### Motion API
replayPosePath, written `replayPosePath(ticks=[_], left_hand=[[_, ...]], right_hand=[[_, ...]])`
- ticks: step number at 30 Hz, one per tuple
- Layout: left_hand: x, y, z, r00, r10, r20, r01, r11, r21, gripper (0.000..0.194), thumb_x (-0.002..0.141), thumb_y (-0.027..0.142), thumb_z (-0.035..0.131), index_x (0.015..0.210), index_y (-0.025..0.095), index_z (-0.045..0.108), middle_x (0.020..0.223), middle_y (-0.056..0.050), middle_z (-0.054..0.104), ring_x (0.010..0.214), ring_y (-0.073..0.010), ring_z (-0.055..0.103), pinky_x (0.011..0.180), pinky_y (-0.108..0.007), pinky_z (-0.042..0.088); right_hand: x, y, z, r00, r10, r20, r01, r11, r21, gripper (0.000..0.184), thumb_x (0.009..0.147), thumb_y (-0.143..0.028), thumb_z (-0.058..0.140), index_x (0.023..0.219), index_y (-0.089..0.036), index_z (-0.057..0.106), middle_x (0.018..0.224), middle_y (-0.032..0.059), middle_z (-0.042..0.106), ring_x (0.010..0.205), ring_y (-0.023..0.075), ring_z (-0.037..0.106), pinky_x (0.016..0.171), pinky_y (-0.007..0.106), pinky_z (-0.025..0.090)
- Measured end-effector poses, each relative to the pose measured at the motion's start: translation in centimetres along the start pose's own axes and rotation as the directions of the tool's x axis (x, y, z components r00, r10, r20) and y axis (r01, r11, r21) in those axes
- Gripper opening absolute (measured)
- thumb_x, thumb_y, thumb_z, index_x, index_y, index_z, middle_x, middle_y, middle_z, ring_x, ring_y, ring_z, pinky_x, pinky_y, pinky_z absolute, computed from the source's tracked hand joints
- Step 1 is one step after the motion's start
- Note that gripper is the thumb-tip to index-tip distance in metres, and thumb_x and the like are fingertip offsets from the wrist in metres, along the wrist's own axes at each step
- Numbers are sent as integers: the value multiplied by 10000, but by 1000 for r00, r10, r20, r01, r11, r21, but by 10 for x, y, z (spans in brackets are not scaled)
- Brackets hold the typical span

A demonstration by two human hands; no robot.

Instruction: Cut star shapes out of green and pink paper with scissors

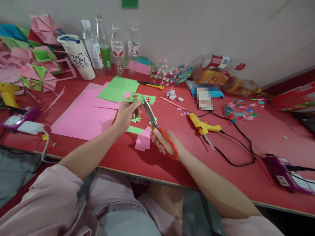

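Between the fingertips and thumb of my left hand (126, 114) is a green paper strip (153, 99) with star shapes in it. Scissors (149, 111) with red-orange handles are gripped in my right hand (159, 140), fingers around the loops. Their blades point away from me and cross in front of the strip; whether they touch it I cannot tell. Below the strip lie small green star cut-outs (136, 118), a narrow green strip (134, 129) and pink paper pieces (143, 140). A pink sheet (83, 114) and a green sheet (119, 88) lie to the left.
A yellow-handled cutter (154, 86) lies behind my hands. To the right are a yellow glue gun (203, 125), its black cord and a purple power strip (283, 175). Bottles (118, 52) and a white tumbler (78, 59) stand along the wall. Folded paper crafts (39, 72) fill the left.
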State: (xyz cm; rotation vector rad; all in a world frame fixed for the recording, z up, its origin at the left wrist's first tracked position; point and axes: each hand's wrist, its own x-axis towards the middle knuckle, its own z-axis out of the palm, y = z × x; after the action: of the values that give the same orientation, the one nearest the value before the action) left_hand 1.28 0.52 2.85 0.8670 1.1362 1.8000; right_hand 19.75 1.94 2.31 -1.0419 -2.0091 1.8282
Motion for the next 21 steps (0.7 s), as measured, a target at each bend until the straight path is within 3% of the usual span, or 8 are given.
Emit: replayPosePath(ticks=[6,21], left_hand=[[0,-1,0,1000,3,6,-3,1000,-23,301,751,248,571,468,155,523,422,34,513,374,-28,454,392,-176,358],[1,-1,1,999,-40,24,41,999,-26,212,705,260,583,521,159,550,406,51,513,351,-26,448,366,-166,350]], right_hand=[[-4,-4,5,999,6,-32,-6,1000,9,499,800,-671,432,631,-202,415,335,-94,340,243,50,307,287,181,291],[-4,-5,4,999,-6,-49,5,1000,-7,485,818,-649,416,642,-197,427,338,-98,339,251,49,320,320,188,334]])
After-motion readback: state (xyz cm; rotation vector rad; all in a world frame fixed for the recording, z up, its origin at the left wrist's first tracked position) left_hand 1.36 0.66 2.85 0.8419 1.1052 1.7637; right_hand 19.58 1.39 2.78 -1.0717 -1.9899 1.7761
